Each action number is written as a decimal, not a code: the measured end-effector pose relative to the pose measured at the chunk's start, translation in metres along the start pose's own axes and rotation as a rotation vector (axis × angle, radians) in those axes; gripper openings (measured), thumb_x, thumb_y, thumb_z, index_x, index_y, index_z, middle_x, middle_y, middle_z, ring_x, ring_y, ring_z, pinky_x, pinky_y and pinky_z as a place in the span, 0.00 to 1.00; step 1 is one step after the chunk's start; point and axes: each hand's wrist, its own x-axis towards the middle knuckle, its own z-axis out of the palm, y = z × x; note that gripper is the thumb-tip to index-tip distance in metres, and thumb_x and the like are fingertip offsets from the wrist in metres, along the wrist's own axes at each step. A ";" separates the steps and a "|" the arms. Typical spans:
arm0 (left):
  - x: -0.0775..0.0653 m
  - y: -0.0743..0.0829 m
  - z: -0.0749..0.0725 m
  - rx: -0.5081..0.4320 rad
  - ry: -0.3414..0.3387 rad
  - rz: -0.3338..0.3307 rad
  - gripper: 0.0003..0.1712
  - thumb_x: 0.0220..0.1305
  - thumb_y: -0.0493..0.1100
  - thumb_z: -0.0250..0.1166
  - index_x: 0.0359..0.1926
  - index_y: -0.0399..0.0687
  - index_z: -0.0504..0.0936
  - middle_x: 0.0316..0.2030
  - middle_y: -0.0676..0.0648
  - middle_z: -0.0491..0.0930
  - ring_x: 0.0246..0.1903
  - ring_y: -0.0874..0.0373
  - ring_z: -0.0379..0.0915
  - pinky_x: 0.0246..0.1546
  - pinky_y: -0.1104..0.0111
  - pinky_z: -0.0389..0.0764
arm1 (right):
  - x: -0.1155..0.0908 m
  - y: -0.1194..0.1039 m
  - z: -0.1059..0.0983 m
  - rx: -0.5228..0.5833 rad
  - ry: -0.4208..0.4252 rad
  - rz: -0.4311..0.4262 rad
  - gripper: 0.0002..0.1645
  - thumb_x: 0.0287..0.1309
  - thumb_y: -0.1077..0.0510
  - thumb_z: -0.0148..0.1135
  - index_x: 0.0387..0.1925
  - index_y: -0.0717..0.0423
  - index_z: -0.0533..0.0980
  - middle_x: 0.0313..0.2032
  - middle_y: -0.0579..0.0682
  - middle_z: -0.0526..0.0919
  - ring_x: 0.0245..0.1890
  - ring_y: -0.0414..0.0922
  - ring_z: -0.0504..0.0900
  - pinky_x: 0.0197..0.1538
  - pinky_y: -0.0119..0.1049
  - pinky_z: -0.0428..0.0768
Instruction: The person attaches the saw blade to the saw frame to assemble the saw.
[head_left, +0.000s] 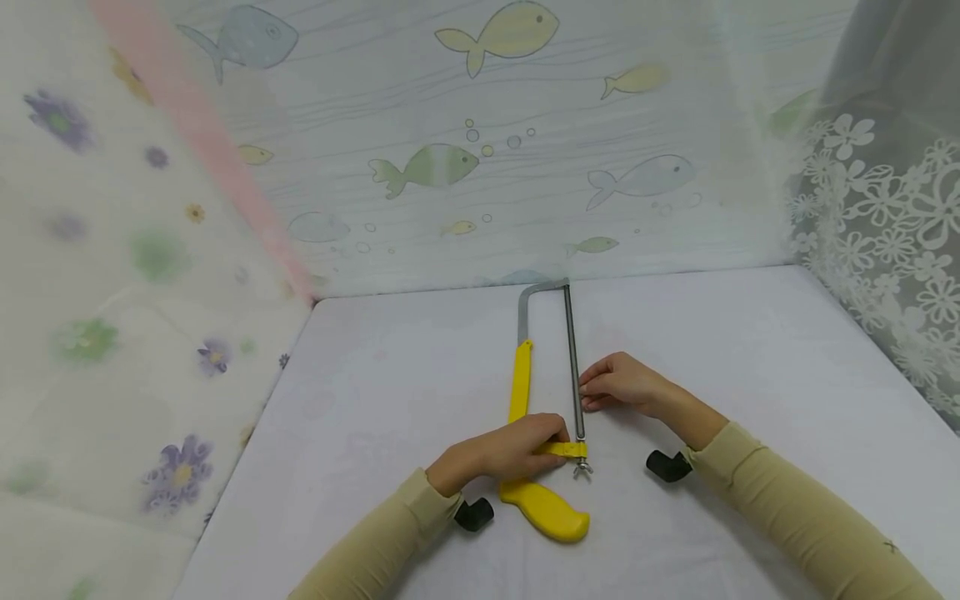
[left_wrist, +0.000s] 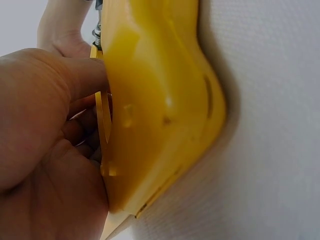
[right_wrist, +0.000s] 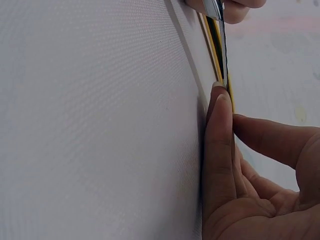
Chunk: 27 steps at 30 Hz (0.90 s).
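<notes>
A hacksaw with a yellow handle (head_left: 551, 512) and a grey front bow (head_left: 523, 312) lies on the white table, its handle toward me. My left hand (head_left: 517, 446) grips the yellow frame just above the handle, fingers curled over the short crosspiece (head_left: 567, 449). Close up in the left wrist view, the thumb presses beside the yellow handle (left_wrist: 155, 100). On the blade's (head_left: 573, 358) right side is my right hand (head_left: 622, 385); in the right wrist view its thumb and fingers (right_wrist: 218, 150) pinch the blade edge-on. A wing nut (head_left: 582, 469) sits at the blade's near end.
Black elbow-shaped pieces stick out by each cuff, one at the left wrist (head_left: 474, 514) and one at the right wrist (head_left: 667, 466). Behind the white table (head_left: 390, 358) hangs a fish-patterned curtain (head_left: 525, 108). Flowered cloth (head_left: 112, 275) borders the left, lace (head_left: 892, 242) the right.
</notes>
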 end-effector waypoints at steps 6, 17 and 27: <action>0.000 0.000 0.001 -0.001 -0.004 0.003 0.07 0.76 0.42 0.61 0.50 0.47 0.76 0.42 0.56 0.76 0.41 0.66 0.69 0.47 0.78 0.72 | -0.001 0.000 0.001 -0.002 0.005 0.005 0.19 0.68 0.68 0.59 0.54 0.82 0.73 0.35 0.57 0.86 0.33 0.43 0.87 0.42 0.36 0.86; 0.001 -0.001 -0.001 -0.002 -0.011 -0.005 0.08 0.76 0.43 0.61 0.50 0.47 0.76 0.43 0.56 0.77 0.41 0.65 0.69 0.47 0.78 0.72 | -0.013 -0.007 0.002 -0.176 0.038 -0.027 0.15 0.69 0.63 0.61 0.47 0.75 0.78 0.35 0.58 0.88 0.34 0.47 0.88 0.41 0.39 0.86; 0.001 -0.001 -0.001 -0.016 -0.013 -0.007 0.07 0.76 0.42 0.61 0.49 0.47 0.76 0.43 0.56 0.76 0.41 0.65 0.69 0.46 0.77 0.72 | -0.035 -0.010 0.005 -0.289 -0.006 -0.040 0.15 0.68 0.58 0.64 0.44 0.70 0.81 0.33 0.57 0.88 0.34 0.50 0.88 0.42 0.42 0.86</action>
